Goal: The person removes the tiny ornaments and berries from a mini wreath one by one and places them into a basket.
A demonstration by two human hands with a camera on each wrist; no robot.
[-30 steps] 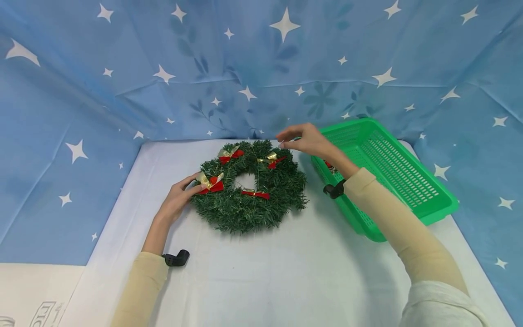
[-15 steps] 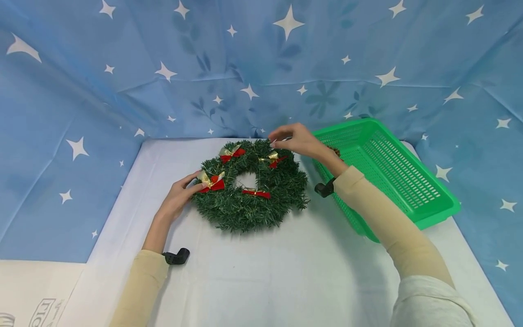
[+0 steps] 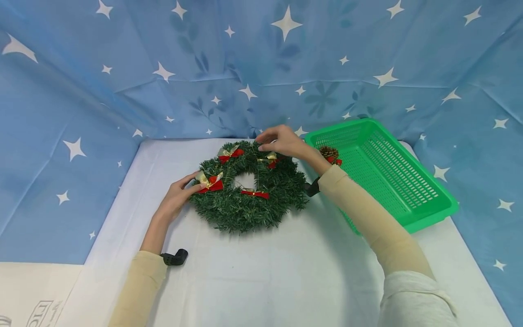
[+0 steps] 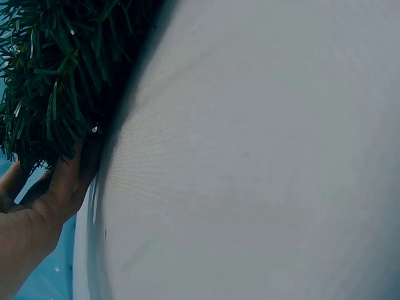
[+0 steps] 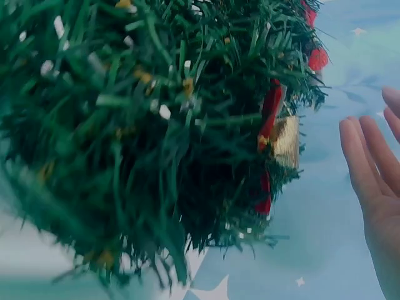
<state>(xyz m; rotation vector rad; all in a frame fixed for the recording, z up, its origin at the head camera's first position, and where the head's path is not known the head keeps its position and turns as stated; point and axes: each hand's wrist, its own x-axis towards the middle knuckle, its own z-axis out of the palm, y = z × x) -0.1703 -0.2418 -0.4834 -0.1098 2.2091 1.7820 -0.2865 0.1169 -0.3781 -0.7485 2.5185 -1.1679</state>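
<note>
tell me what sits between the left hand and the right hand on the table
The green wreath lies between them in the head view: the left hand touches its near-left edge by a red-and-gold bow, the right hand is over its far rim.

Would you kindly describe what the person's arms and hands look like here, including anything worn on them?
Both arms wear close-fitting beige sleeves down to the wrists; the left hand and right hand are bare, with no gloves or rings visible. A small black device sits at the left wrist and another black device at the right wrist. A pale grey garment covers the right upper arm.
</note>
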